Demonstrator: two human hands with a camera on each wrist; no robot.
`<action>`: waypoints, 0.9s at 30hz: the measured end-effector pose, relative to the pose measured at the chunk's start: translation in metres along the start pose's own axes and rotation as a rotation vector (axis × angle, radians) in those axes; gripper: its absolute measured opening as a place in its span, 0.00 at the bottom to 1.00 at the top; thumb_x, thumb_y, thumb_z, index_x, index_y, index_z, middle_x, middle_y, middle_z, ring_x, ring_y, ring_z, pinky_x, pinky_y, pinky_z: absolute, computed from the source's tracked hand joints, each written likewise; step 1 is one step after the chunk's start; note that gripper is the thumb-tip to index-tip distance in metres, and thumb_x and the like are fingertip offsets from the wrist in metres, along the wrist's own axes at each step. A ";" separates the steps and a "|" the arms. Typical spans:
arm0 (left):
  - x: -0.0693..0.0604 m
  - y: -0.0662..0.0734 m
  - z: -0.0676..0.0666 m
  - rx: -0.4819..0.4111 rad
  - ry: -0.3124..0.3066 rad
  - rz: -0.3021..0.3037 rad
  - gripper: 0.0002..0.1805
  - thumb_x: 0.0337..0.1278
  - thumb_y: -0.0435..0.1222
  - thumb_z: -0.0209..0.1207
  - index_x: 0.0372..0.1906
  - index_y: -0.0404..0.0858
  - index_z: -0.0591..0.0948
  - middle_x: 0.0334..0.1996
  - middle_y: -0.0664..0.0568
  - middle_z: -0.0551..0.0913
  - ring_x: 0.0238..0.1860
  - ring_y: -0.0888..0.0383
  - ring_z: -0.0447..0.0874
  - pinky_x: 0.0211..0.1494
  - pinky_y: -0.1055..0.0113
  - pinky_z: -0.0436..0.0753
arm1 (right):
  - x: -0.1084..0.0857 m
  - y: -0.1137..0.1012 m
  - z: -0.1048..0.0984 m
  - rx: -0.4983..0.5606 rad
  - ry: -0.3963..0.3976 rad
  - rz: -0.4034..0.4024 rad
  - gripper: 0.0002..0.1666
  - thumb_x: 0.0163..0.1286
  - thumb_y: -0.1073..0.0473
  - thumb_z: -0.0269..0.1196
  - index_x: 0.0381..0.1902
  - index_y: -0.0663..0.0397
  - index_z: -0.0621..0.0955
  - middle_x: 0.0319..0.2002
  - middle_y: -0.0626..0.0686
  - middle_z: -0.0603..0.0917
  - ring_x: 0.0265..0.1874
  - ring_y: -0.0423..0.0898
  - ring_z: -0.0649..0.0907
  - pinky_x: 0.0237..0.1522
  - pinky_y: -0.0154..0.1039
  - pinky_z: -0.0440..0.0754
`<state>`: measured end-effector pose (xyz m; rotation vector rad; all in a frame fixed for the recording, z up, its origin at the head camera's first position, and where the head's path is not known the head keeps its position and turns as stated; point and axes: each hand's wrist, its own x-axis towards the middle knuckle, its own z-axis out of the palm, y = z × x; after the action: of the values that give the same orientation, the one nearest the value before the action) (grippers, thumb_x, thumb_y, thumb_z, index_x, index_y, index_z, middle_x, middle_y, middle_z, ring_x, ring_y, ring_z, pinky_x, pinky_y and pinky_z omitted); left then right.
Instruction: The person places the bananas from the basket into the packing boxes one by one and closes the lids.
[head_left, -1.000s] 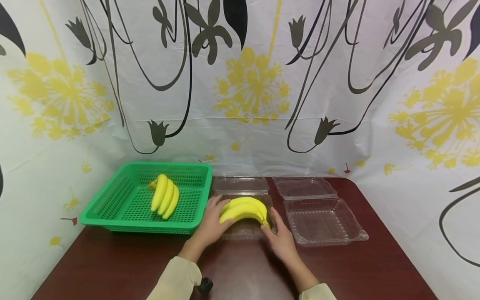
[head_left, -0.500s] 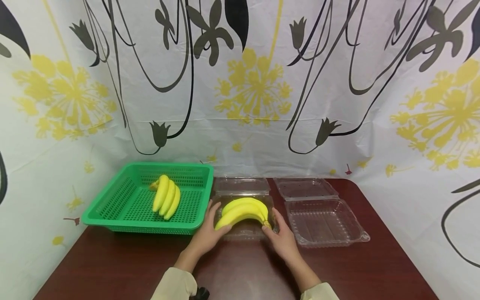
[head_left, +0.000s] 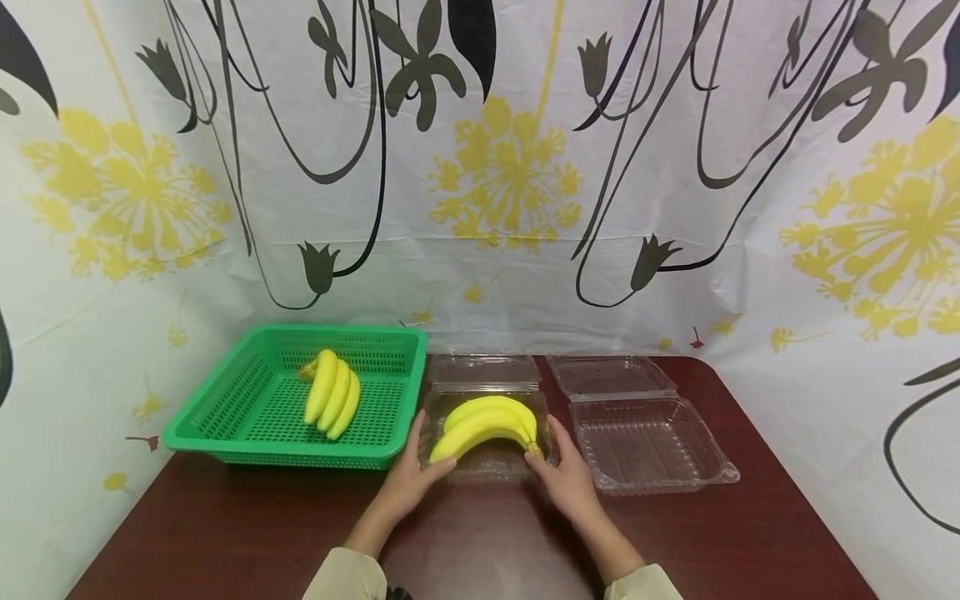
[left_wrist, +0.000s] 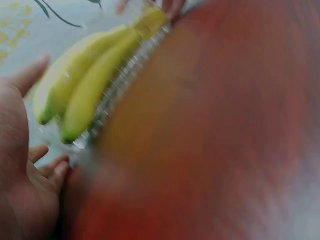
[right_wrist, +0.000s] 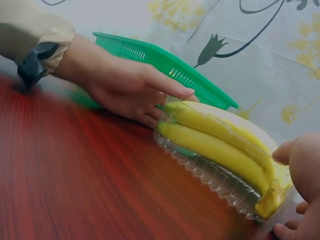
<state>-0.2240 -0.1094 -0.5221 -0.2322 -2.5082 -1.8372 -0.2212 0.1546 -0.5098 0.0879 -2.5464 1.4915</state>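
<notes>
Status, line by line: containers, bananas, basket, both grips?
Middle container: open, lid folded back, loaded.
Right container: open, lid folded back.
Middle bananas: lying in the middle container, stem right.
Basket: upright, uncovered.
Other bananas: bunched, lying in the basket.
Left grip: at middle container's left side, thumb spread.
Right grip: at that container's right side, thumb by the stem.

The reddish-brown table point(head_left: 495, 537) (wood-grained) carries a green basket point(head_left: 300, 452), a middle clear container point(head_left: 491, 472) and a right clear container point(head_left: 641, 450).
</notes>
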 end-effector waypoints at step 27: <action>-0.003 -0.005 -0.004 -0.127 -0.087 0.084 0.57 0.47 0.34 0.72 0.78 0.44 0.47 0.73 0.44 0.59 0.71 0.44 0.57 0.69 0.39 0.54 | 0.081 -0.026 -0.025 0.269 -0.201 0.316 0.45 0.74 0.51 0.56 0.78 0.53 0.47 0.72 0.67 0.56 0.69 0.65 0.59 0.66 0.61 0.60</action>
<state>-0.2224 -0.1150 -0.5263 -0.4223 -2.3970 -1.9959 -0.2930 0.1670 -0.4601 -0.1422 -2.5863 2.0351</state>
